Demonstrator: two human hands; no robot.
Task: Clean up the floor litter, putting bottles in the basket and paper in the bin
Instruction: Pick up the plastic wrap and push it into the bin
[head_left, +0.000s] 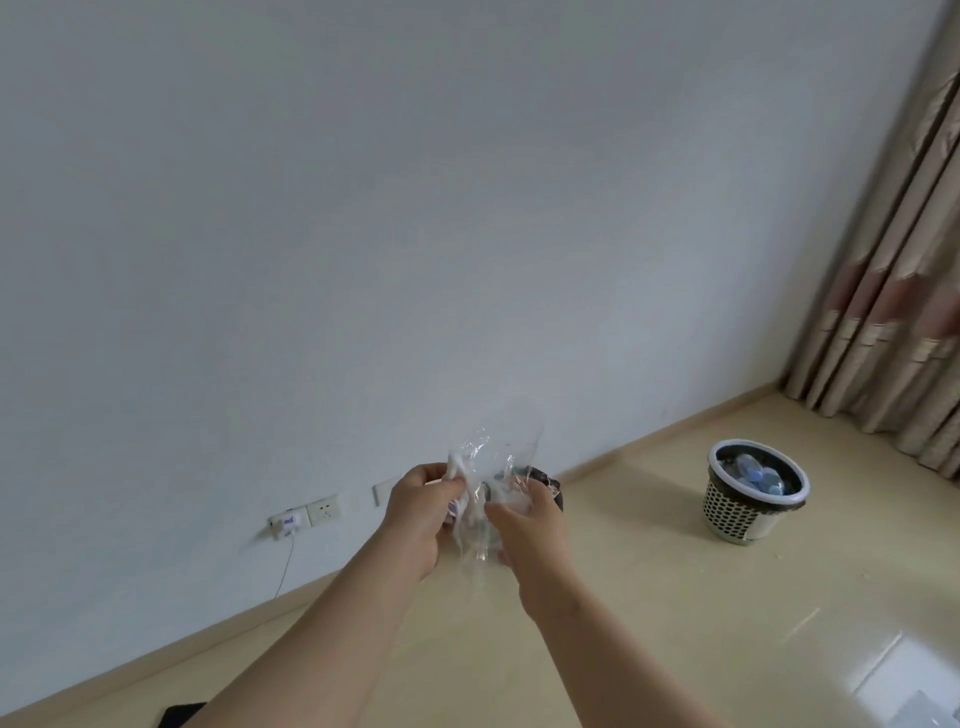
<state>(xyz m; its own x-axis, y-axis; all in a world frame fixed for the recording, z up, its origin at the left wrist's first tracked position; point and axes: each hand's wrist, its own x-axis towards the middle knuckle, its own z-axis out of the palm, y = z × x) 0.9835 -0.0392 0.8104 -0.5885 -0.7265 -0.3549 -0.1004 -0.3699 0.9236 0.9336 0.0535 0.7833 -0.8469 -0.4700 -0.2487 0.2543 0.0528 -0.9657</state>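
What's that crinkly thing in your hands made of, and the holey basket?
The wrapper looks like thin clear plastic film: see-through, glossy, creased. The basket is probably moulded plastic with a dull finish: evenly spaced holes in the wall and a smooth white rim.

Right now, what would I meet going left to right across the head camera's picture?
wall socket → left hand → crumpled litter held by both hands → right hand → basket → curtain
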